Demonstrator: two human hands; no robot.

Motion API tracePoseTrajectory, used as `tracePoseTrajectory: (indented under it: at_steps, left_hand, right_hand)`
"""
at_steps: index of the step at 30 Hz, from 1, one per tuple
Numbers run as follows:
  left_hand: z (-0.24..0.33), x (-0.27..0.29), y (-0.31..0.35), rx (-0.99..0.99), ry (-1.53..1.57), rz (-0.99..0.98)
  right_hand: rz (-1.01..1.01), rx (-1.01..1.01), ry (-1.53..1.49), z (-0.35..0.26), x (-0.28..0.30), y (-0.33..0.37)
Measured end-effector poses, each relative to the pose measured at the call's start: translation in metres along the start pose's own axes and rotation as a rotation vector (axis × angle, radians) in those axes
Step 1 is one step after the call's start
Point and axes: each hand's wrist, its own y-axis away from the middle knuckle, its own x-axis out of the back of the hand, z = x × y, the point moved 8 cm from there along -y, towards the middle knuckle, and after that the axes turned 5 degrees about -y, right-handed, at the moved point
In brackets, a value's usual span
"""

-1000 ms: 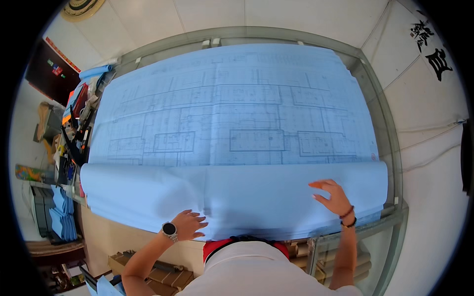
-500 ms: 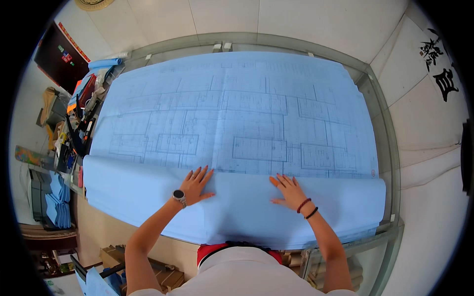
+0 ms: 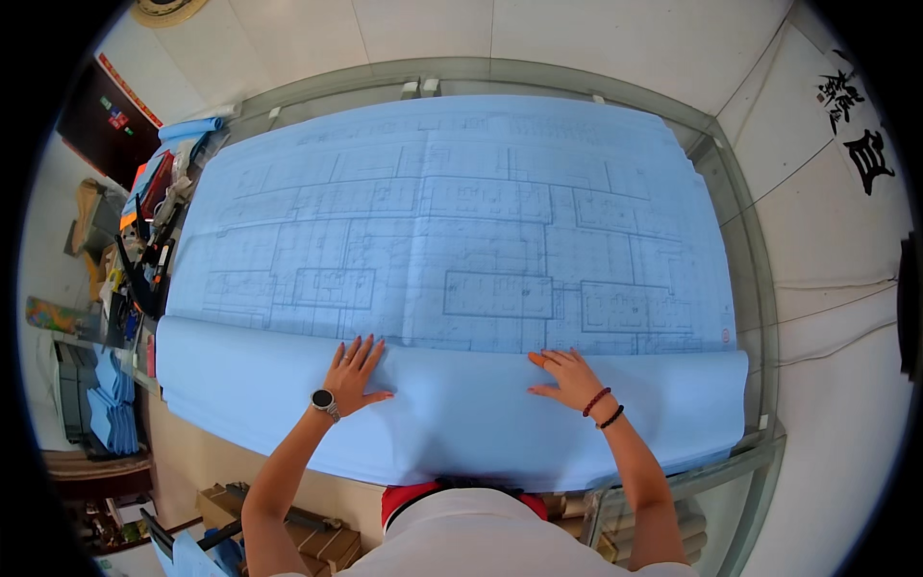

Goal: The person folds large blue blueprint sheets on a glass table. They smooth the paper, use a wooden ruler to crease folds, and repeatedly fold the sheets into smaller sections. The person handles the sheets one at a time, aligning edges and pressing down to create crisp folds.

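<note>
A large blue sheet of building plans [image 3: 404, 240] covers the glass table, its line drawing face up. Along the near side, a plain blue folded-over strip [image 3: 461, 423] runs the whole width of the sheet. My left hand [image 3: 358, 378], with a watch on the wrist, rests flat on this strip left of the middle, fingers spread and fingertips at the fold's far edge. To the right, my right hand [image 3: 569, 377] also presses flat on the strip, with two bracelets on its wrist and an orange cover on one fingertip. Neither hand grips anything.
Clutter with a black stapler-like tool [image 3: 139, 279] lines the table's left side, near a blue paper roll [image 3: 189, 128]. Folded blue papers [image 3: 113, 413] stand on a shelf at left. Cardboard boxes [image 3: 308, 539] lie below the front edge. The glass table rim [image 3: 745, 231] borders the right.
My left hand has slid left along the folded strip and a little toward me. My right hand stays nearly in place. The view has shifted slightly.
</note>
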Motion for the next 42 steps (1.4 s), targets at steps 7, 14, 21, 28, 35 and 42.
tracePoseTrajectory:
  at_steps: [7,14,21,28,35,42]
  left_hand:
    - [-0.004,0.039,-0.062,0.044,0.027,0.184]
    - [-0.025,0.017,-0.192,0.109,0.139,0.172]
    - [-0.026,-0.001,-0.244,0.211,0.102,0.318]
    - [-0.020,0.008,-0.236,0.228,0.073,0.398]
    - [-0.021,0.010,-0.239,0.249,0.091,0.352]
    - [-0.021,0.016,-0.234,0.251,0.132,0.397]
  right_hand:
    - [0.278,0.099,-0.145,0.010,0.053,-0.021]
    - [0.241,0.109,-0.146,0.035,0.102,-0.094]
    - [0.316,0.022,0.094,0.128,0.163,-0.201]
    - [0.457,-0.188,0.195,0.233,0.228,-0.309]
    - [0.602,-0.429,0.154,0.284,0.277,-0.376]
    - [0.654,-0.489,0.201,0.288,0.261,-0.375]
